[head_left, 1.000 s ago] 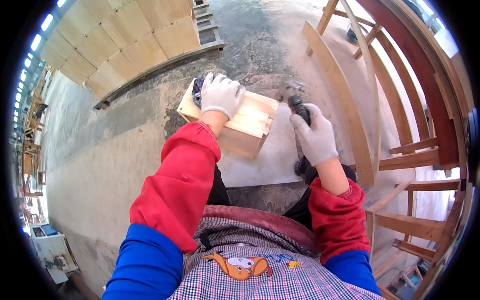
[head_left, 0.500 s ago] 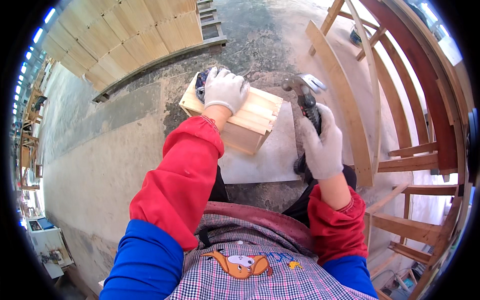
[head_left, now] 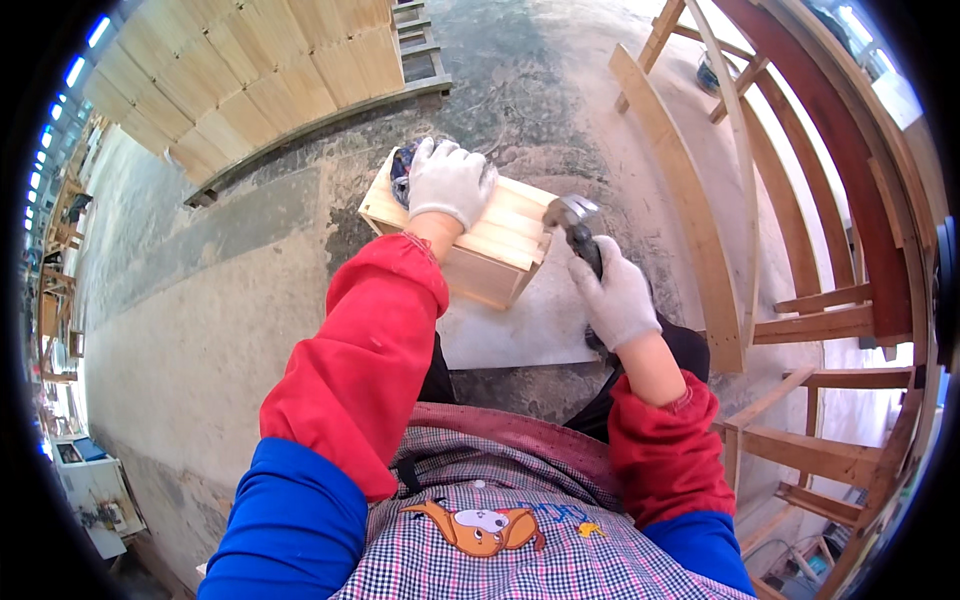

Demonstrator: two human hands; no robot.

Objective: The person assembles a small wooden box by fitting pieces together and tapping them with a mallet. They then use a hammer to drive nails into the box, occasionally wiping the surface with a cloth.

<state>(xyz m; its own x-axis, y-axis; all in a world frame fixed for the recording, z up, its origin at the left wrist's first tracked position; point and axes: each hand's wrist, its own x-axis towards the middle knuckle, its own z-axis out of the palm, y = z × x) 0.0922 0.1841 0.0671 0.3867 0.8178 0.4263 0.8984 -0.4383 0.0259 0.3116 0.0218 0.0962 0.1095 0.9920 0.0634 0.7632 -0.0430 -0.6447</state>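
A pale wooden box [head_left: 510,205] with notched joints along its right end sits in front of me on a light grey sheet [head_left: 480,338]. My left hand [head_left: 450,183], in a white work glove, presses on its top, fingers curled over a bundled dark patterned cloth [head_left: 402,175] at the far left end. What lies under the palm is hidden. My right hand [head_left: 617,297], also gloved, is closed round the dark handle of a claw hammer [head_left: 572,213]. The hammer's metal head is at the box's notched right end; whether it touches the wood I cannot tell.
A stack of pale wooden boxes [head_left: 260,75] stands on a pallet [head_left: 425,70] at the far left. To the right are a long leaning board [head_left: 690,200] and a wooden frame [head_left: 820,325]. A white machine [head_left: 95,485] stands at the lower left.
My right hand has brought the hammer left and down, from beside the box to its right end. My left hand and the box have stayed in place.
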